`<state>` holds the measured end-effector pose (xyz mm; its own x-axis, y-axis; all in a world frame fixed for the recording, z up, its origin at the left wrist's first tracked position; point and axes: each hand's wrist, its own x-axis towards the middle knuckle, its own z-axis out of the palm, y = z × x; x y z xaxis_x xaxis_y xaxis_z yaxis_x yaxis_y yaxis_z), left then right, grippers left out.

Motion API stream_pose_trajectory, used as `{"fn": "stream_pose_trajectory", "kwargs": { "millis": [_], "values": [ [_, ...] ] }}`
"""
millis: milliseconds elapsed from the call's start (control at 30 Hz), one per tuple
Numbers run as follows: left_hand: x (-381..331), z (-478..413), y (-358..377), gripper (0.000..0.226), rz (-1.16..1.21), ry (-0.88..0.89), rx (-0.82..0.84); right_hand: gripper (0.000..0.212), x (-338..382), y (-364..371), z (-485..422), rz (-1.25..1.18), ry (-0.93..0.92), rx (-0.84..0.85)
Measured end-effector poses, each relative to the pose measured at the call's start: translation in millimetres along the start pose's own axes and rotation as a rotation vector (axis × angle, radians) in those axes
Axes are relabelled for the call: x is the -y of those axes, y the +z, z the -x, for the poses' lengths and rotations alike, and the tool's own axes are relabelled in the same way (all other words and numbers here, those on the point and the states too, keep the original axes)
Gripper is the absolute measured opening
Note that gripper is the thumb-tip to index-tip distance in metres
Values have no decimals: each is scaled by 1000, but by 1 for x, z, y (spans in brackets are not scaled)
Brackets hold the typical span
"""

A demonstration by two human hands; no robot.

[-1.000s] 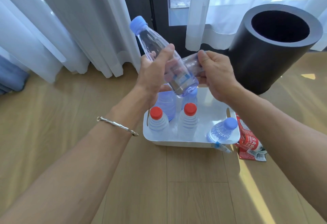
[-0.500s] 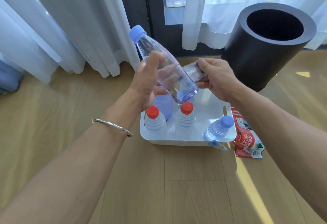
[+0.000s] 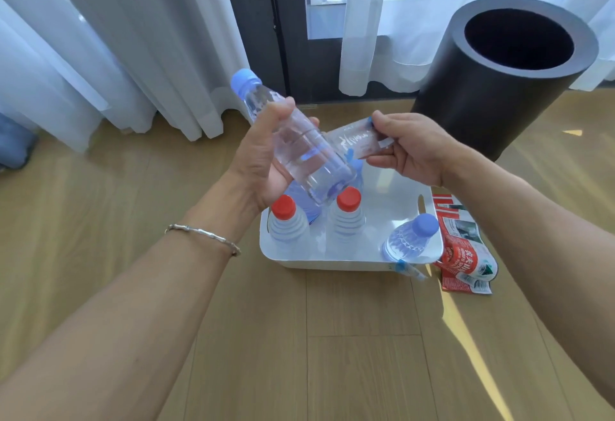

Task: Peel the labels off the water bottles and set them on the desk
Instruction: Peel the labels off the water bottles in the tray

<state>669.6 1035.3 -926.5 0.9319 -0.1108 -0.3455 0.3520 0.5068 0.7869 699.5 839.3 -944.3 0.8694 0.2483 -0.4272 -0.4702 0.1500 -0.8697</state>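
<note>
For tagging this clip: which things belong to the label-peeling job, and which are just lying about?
Job: held bottle in left hand; clear label in right hand; white tray; red-capped bottles; red labels beside tray.
Lying about: black cylinder; curtains.

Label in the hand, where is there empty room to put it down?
Bare wood lies on the near side of the white tray, and there is more left of it, up to the curtains. The tray's front is crowded with bottles, and only its back right corner is bare. Peeled red labels fill the spot just right of it.
</note>
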Motion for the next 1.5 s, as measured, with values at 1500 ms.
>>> {"fn": "stream_pose_trajectory", "kwargs": {
  "millis": [1500],
  "values": [
    [3, 26, 24, 28, -533, 55, 160, 98, -80, -66, -51, 1637, 198, -160]
  ]
}}
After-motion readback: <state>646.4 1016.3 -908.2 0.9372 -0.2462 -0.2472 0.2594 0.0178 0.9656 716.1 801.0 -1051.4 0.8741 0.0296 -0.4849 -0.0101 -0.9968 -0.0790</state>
